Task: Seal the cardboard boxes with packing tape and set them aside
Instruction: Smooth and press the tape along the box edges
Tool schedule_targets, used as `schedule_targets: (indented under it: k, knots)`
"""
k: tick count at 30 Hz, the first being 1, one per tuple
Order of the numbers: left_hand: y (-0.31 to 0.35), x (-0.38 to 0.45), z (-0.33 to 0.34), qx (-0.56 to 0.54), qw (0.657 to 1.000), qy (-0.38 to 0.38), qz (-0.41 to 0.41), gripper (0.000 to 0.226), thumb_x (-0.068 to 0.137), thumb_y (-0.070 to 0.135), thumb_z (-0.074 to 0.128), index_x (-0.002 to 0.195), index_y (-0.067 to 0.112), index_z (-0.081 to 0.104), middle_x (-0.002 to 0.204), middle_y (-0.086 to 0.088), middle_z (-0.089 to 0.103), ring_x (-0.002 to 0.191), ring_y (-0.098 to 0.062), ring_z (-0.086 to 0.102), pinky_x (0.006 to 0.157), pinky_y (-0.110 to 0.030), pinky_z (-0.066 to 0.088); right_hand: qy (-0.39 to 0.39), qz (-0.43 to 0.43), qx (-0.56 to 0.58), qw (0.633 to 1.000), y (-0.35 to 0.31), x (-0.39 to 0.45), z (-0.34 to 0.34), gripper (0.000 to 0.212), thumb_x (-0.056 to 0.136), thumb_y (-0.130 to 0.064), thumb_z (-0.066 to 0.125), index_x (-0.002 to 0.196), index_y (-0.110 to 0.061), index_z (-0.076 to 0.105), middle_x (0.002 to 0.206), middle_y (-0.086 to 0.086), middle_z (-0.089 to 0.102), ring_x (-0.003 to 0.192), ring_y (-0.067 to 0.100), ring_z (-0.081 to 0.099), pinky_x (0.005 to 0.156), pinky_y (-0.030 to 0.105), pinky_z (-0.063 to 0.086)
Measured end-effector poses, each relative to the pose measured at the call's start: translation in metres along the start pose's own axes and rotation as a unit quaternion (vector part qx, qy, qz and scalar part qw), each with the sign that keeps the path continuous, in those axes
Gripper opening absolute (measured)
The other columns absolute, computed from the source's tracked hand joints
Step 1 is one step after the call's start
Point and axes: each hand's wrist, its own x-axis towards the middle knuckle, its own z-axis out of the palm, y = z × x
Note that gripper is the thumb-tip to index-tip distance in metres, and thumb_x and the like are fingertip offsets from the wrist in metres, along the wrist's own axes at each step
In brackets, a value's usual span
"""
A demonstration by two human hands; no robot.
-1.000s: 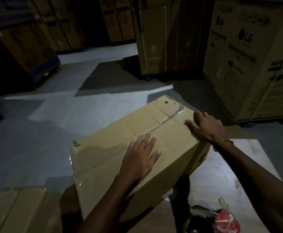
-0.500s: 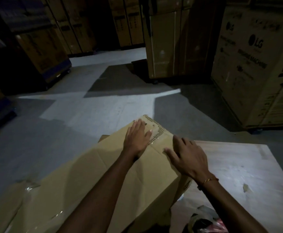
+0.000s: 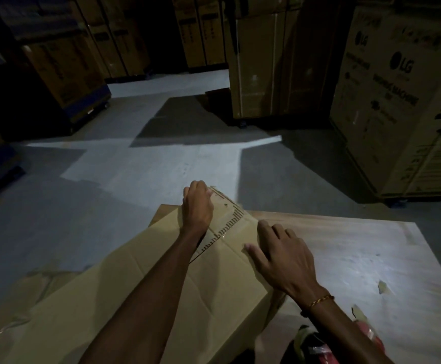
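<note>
A long brown cardboard box [image 3: 161,290] lies across the left part of a pale wooden table [image 3: 358,258], its flaps closed with clear tape along the seam. My left hand [image 3: 197,206] reaches to the box's far end, its fingers curled over that edge. My right hand [image 3: 282,256] rests flat on the box's top near the right edge, fingers spread. A red tape dispenser [image 3: 369,334] shows at the bottom right, partly hidden behind my right forearm.
Tall cartons stand around on the grey floor [image 3: 148,166]: a large LG washing machine box [image 3: 403,101] at the right, another carton [image 3: 261,61] behind, more at the left [image 3: 64,69]. Small tape scraps [image 3: 383,287] lie on the table.
The box has slid leftward and nearer to me. My left hand moved from mid-top to the box's far end and curled over it; my right hand shifted along the right edge.
</note>
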Motion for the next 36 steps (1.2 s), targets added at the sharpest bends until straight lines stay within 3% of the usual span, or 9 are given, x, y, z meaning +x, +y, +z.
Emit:
schedule_targets:
  k: [4, 7, 9, 12, 16, 23, 27, 32, 36]
  knots:
    - [-0.002, 0.009, -0.007, -0.143, 0.972, 0.088, -0.167, 0.019, 0.102, 0.010, 0.051, 0.084, 0.016, 0.050, 0.092, -0.005, 0.065, 0.078, -0.019, 0.058, 0.060, -0.017, 0.044, -0.001, 0.002, 0.003, 1.000, 0.000, -0.002, 0.001, 0.072, 0.089, -0.077, 0.016, 0.140, -0.031, 0.037, 0.110, -0.006, 0.055, 0.092, 0.015, 0.047, 0.076, 0.034, 0.048]
    - [-0.012, -0.001, -0.006, -0.151, 0.987, 0.012, -0.053, 0.018, 0.097, 0.005, 0.054, 0.091, 0.020, 0.061, 0.094, -0.005, 0.067, 0.089, -0.025, 0.063, 0.076, -0.037, 0.053, -0.002, 0.008, 0.004, 1.000, -0.002, 0.000, 0.003, 0.075, 0.089, -0.077, 0.016, 0.143, -0.030, 0.037, 0.115, -0.004, 0.057, 0.098, 0.017, 0.051, 0.080, 0.037, 0.050]
    - [-0.016, -0.013, -0.003, -0.140, 0.988, -0.042, 0.052, 0.019, 0.092, 0.003, 0.056, 0.092, 0.015, 0.070, 0.095, -0.004, 0.066, 0.093, -0.024, 0.058, 0.083, -0.036, 0.048, -0.008, 0.010, 0.003, 1.000, -0.002, 0.001, 0.004, 0.074, 0.089, -0.076, 0.017, 0.144, -0.030, 0.037, 0.117, -0.004, 0.056, 0.099, 0.017, 0.051, 0.081, 0.038, 0.051]
    - [-0.016, -0.025, -0.006, -0.115, 0.981, -0.073, 0.136, 0.016, 0.089, 0.020, 0.061, 0.096, 0.012, 0.074, 0.098, 0.001, 0.064, 0.096, -0.020, 0.052, 0.085, -0.029, 0.042, -0.002, 0.010, -0.003, 1.000, -0.002, 0.000, 0.005, 0.071, 0.090, -0.076, 0.020, 0.142, -0.030, 0.038, 0.117, -0.004, 0.057, 0.099, 0.018, 0.052, 0.081, 0.038, 0.051]
    - [-0.015, -0.025, -0.003, -0.089, 0.978, -0.072, 0.173, 0.020, 0.090, 0.035, 0.064, 0.092, 0.016, 0.071, 0.096, 0.004, 0.061, 0.091, -0.017, 0.050, 0.083, -0.035, 0.044, 0.005, 0.005, -0.002, 1.000, -0.004, -0.001, 0.002, 0.068, 0.090, -0.074, 0.020, 0.137, -0.029, 0.042, 0.113, -0.003, 0.058, 0.096, 0.020, 0.052, 0.079, 0.039, 0.050]
    - [0.002, -0.022, -0.004, -0.014, 0.982, -0.073, 0.174, 0.009, 0.096, 0.018, 0.058, 0.088, 0.015, 0.057, 0.096, -0.002, 0.056, 0.093, -0.021, 0.048, 0.081, -0.042, 0.046, 0.007, 0.008, 0.001, 1.000, -0.003, -0.003, 0.005, 0.068, 0.092, -0.075, 0.022, 0.138, -0.029, 0.041, 0.110, -0.004, 0.058, 0.091, 0.017, 0.050, 0.077, 0.037, 0.050]
    - [-0.001, -0.019, -0.002, 0.021, 0.990, -0.059, 0.124, 0.013, 0.102, 0.016, 0.050, 0.100, 0.007, 0.059, 0.107, -0.011, 0.056, 0.103, -0.027, 0.049, 0.089, -0.039, 0.042, 0.001, 0.011, 0.007, 1.000, -0.007, -0.006, 0.002, 0.069, 0.090, -0.075, 0.021, 0.139, -0.030, 0.039, 0.110, -0.004, 0.057, 0.093, 0.016, 0.049, 0.079, 0.035, 0.048]
    - [-0.021, 0.003, -0.016, -0.041, 0.998, -0.010, -0.053, 0.014, 0.102, 0.010, 0.051, 0.105, 0.003, 0.063, 0.115, -0.015, 0.057, 0.108, -0.030, 0.054, 0.093, -0.036, 0.042, 0.009, 0.017, 0.012, 1.000, -0.016, -0.015, 0.000, 0.069, 0.089, -0.075, 0.021, 0.138, -0.032, 0.041, 0.113, -0.006, 0.056, 0.090, 0.013, 0.044, 0.075, 0.032, 0.039]
    - [-0.051, 0.014, -0.025, -0.064, 0.993, -0.033, -0.092, 0.020, 0.097, -0.002, 0.051, 0.110, -0.001, 0.066, 0.120, -0.021, 0.060, 0.112, -0.036, 0.057, 0.096, -0.038, 0.042, 0.007, 0.037, 0.022, 0.999, -0.025, -0.020, 0.006, 0.072, 0.088, -0.078, 0.018, 0.138, -0.031, 0.041, 0.115, -0.006, 0.058, 0.094, 0.016, 0.051, 0.080, 0.036, 0.048]
